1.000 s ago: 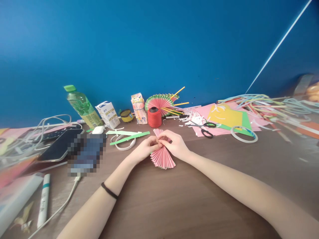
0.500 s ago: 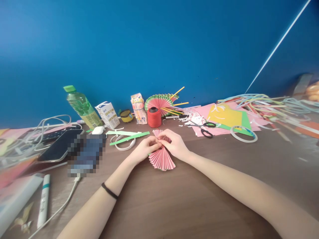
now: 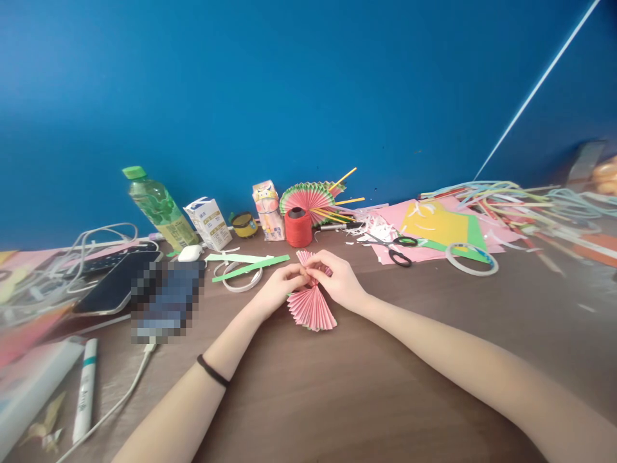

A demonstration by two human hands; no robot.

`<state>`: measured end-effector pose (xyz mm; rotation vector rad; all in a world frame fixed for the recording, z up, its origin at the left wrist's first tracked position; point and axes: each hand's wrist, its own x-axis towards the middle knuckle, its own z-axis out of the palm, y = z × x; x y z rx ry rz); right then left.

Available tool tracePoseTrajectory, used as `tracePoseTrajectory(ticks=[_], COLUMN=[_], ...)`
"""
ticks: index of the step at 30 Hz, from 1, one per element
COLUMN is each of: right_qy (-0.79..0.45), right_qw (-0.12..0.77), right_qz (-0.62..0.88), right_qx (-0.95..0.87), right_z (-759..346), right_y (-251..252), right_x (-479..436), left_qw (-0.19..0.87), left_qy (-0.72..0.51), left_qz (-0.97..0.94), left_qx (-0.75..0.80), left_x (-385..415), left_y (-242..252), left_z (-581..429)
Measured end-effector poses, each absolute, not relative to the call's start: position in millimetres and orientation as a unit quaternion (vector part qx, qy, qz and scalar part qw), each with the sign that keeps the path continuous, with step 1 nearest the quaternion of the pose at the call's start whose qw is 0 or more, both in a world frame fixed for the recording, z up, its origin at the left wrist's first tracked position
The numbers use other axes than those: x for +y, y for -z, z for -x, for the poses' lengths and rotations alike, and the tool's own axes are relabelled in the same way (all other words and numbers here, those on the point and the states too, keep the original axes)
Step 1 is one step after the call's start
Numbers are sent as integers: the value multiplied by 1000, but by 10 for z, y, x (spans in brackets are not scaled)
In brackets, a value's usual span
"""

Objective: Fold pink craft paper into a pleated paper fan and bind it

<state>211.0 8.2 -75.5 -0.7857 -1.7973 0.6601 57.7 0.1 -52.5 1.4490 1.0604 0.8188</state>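
Note:
Between my hands is a pleated pink paper fan (image 3: pixel 312 310) with a thin green edge, pinched narrow at its middle and spreading out toward me and away. My left hand (image 3: pixel 283 284) grips the pinched middle from the left, thumb and fingertips closed. From the right, my right hand (image 3: pixel 336 278) closes over the same middle and covers part of the far half. Fingertips of both hands meet there, so whatever lies right under them is hidden. Just beyond stands a spool of red thread (image 3: pixel 298 229).
Behind the spool leans a finished pink-and-green fan (image 3: pixel 308 196) with yellow sticks. Black scissors (image 3: pixel 401 251) and a tape roll (image 3: pixel 471 260) lie right, by coloured paper (image 3: pixel 436 225). Left are green strips (image 3: pixel 250 268), a bottle (image 3: pixel 159 209), a carton (image 3: pixel 209 224), a phone (image 3: pixel 168 299) and a marker (image 3: pixel 85 391).
Both hands stay at the fan's middle with only slight finger movement. The near half of the fan has narrowed a little at its right edge.

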Motion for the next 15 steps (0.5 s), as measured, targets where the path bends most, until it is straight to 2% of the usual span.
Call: tracePoseTrajectory(ticks=[7, 15], right_qy=[-263, -249], right_qw=[510, 456], right_qz=[346, 355], right_qx=[-742, -777], right_z=[-2140, -2169], right_y=[720, 729], right_x=[88, 145], left_qw=[528, 531], left_qy=[-347, -347], left_qz=[-635, -627], left_qx=[445, 453], left_x=[15, -4], left_y=[536, 504], left_z=[-553, -577])
